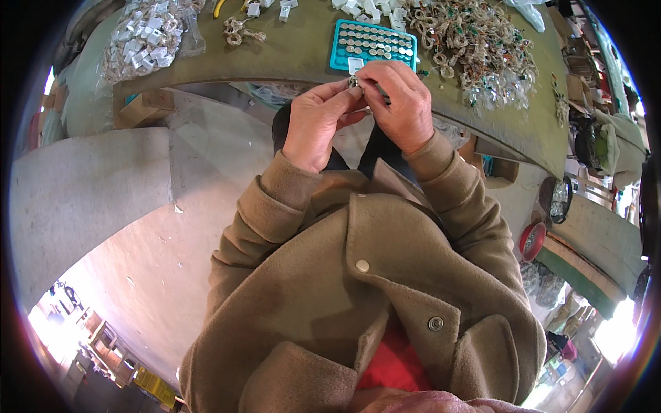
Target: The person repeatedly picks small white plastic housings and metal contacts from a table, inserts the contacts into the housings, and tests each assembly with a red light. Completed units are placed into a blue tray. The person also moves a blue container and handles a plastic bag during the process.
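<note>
My left hand (318,124) and my right hand (399,100) meet at the table's front edge, fingertips together. Between the left thumb and fingers is a small shiny metallic piece (354,81), mostly covered. The right fingers are closed in a pinch beside it; what they hold is hidden. Just beyond the fingertips shows a small white square piece (355,65), overlapping the front edge of a turquoise tray (336,56). Whether it is held or lies there, I cannot tell. Rows of round silver discs (372,38) fill much of the tray.
A large tangle of thin wires with small parts (475,51) covers the table (289,58) at right. White plastic pieces (372,8) lie behind the tray. At left stand a clear bag of white pieces (144,41) and a small wire bundle (241,32). A cardboard box (146,109) sits below.
</note>
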Available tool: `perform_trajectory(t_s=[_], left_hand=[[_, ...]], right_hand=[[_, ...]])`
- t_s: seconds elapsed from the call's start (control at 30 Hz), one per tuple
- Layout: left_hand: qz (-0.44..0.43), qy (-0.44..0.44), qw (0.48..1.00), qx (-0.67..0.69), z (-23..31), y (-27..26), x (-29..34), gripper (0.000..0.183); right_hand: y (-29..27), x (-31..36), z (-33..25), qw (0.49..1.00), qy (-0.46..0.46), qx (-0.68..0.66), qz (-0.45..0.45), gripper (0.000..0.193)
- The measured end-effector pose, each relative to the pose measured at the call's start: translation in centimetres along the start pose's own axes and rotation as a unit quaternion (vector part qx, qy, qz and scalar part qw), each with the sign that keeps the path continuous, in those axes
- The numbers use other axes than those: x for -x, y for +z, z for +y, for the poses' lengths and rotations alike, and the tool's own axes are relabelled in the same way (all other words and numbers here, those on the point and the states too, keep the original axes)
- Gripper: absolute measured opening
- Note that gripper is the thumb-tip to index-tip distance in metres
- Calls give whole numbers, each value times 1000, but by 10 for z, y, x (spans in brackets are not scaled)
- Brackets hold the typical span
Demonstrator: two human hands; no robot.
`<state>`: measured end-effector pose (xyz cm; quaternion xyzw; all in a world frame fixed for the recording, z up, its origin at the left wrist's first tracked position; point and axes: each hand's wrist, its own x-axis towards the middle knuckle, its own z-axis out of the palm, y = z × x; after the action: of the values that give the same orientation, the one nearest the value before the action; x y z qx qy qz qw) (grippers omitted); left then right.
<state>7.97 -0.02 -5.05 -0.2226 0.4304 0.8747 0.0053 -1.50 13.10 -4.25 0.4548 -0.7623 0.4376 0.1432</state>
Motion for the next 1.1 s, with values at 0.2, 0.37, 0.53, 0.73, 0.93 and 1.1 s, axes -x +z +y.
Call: perform_trajectory(t_s=[0.2,0.37,0.53,0.73,0.93,1.1], left_hand=[[11,65,998,-16,-9,3,0,30],[21,92,992,-78,-15,8,2,32],[-9,103,992,-77,-13,8,0,31],[-7,18,1000,25,-14,12,1,30],[-58,-62,991,107,-10,9,-3,28],[-95,-132,966,203,-14,3,-7,21]], right_hand=[[-8,2,5,998,-48,20,-43,13],[-15,5,9,986,102,-113,-74,17],[-17,7,14,859,313,-400,-58,25],[-16,11,4,859,364,-356,-59,15],[-22,6,-2,908,324,-249,-93,25],[-27,7,-6,787,413,-452,-75,21]])
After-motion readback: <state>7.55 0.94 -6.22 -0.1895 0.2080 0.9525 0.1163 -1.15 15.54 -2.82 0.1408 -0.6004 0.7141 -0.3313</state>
